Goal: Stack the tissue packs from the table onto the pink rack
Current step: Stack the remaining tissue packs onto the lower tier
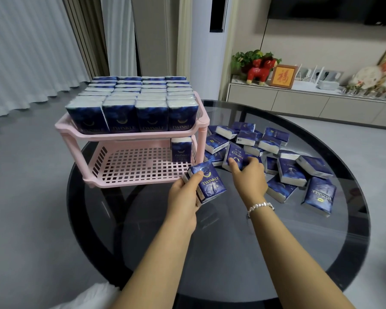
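Note:
A pink two-tier rack (pixel 129 137) stands on the left of the round glass table. Its top tier is packed with several upright dark blue tissue packs (pixel 120 114). One pack (pixel 181 150) stands at the right end of the lower tier. My left hand (pixel 185 192) holds a small stack of blue packs (pixel 210 184) just in front of the rack's lower right corner. My right hand (pixel 247 175) grips a pack (pixel 236 155) at the near edge of the loose pile of packs (pixel 288 166) on the table's right side.
The dark glass table (pixel 232 241) has its rim near me and to the right. Behind stand a low cabinet (pixel 299 101) with ornaments, a tall white unit and curtains. A white fluffy thing (pixel 91 295) lies at the lower left.

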Demonstrator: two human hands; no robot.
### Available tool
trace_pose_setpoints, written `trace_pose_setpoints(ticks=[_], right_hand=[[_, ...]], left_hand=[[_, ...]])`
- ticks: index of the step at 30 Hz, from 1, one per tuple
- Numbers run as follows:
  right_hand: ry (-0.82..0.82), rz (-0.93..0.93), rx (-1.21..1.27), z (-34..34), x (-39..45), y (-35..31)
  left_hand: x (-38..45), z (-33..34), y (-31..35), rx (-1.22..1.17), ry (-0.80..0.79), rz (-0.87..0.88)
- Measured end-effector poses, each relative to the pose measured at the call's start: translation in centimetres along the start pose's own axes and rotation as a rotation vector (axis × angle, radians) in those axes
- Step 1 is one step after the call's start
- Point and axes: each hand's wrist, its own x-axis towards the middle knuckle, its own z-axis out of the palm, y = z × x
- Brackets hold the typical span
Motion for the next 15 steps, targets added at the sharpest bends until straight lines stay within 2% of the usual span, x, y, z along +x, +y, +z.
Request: trace_pose_setpoints(ticks=[3,7,15], right_hand=[[-0.041,0.018,-0.122,-0.1,0.5,-0.5],[-0.035,0.038,-0.071,0.2,0.0,-0.4],[-0.109,-0.097,0.497,-2.6,-1.4,1.0]], left_hand=[[0.1,-0.1,0.1,0.006,-0.001,-0.008],[0.3,-0.3,0.0,0.027,0.008,-0.009],[0.5,-0.4,-0.2,0.106,-0.021,-0.012]])
